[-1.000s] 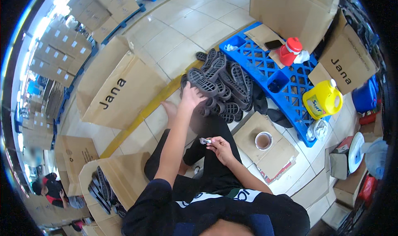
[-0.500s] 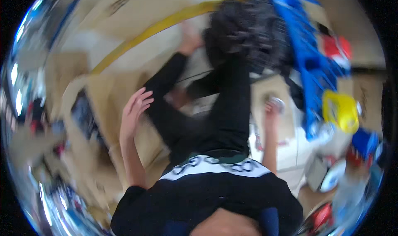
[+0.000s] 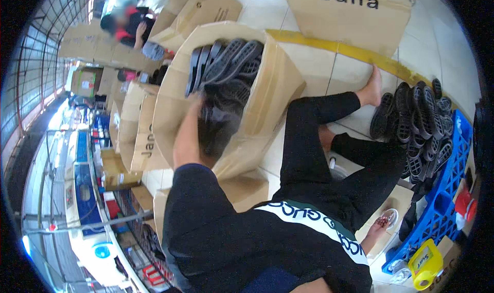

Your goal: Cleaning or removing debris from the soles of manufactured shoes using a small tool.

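Soles [image 3: 226,61] stand packed on edge in the open box [image 3: 267,113] at my left, which lies tilted on the floor. My left hand [image 3: 193,119] is down inside it among them; blur hides the fingers, so I cannot tell whether they grip anything. My right hand [image 3: 382,222] rests at a small dish [image 3: 389,217], apparently not closed on it. Risk: a blind pull could drag neighbouring soles out, or tip the box further.
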The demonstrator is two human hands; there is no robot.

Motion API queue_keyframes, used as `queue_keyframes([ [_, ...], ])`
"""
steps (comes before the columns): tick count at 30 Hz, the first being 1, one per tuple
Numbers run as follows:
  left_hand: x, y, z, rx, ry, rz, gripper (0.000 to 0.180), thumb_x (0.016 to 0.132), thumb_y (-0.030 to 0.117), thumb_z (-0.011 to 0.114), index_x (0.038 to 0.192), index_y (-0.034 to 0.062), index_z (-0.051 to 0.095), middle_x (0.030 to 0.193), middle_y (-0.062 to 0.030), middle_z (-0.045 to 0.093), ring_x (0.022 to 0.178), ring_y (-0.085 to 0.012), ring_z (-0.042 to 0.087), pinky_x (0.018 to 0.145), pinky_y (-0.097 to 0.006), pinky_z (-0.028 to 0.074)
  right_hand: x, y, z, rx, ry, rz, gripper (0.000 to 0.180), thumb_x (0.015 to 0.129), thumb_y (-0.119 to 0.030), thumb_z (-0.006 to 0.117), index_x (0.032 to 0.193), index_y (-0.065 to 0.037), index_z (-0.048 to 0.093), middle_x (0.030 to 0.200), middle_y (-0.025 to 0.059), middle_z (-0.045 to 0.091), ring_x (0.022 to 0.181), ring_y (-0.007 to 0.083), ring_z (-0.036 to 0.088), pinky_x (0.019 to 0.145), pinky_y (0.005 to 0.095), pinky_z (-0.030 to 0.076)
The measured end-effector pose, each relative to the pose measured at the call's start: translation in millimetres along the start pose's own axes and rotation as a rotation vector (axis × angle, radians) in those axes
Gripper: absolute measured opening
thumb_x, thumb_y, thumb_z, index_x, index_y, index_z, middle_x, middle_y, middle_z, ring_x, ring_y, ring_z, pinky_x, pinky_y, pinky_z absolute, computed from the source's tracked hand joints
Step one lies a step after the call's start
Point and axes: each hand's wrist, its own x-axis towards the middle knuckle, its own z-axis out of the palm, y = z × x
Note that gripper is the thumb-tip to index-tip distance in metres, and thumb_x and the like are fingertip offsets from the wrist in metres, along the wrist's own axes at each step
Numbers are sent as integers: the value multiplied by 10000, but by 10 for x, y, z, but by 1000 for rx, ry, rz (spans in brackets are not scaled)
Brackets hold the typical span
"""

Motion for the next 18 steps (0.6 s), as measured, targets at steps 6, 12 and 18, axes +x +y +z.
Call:
queue_keyframes([
  [6, -503, -396, 217, -78, 513, -342, 713, 887, 653, 462, 1478, 280, 318, 1527, -209, 236, 1365, -493, 274, 1059, -620, 323, -16, 588, 29, 57, -11, 94, 250, 1006, -208, 521, 1018, 16, 632, 967, 118, 678, 883, 213, 645, 842, 330, 542],
  [12, -1214, -988, -311, 131, 572, -195, 1093, 617, 745, 733, 1481, 222, 313, 1349, -284, 401, 1269, -490, 403, 997, -574, 411, -98, 897, -224, 150, 207, 149, 213, 1010, -185, 492, 974, 3, 587, 937, 96, 645, 871, 199, 618, 813, 319, 552],
  [18, -1592, -828, -633, 182, -96, 462, 1214, 613, 520, 870, 1476, -52, 235, 1506, -232, 355, 1389, -339, 358, 1145, -404, 316, -161, 743, -524, -27, 161, 26, 218, 1011, -203, 455, 1057, -20, 563, 985, 70, 579, 890, 184, 543, 827, 309, 471],
])
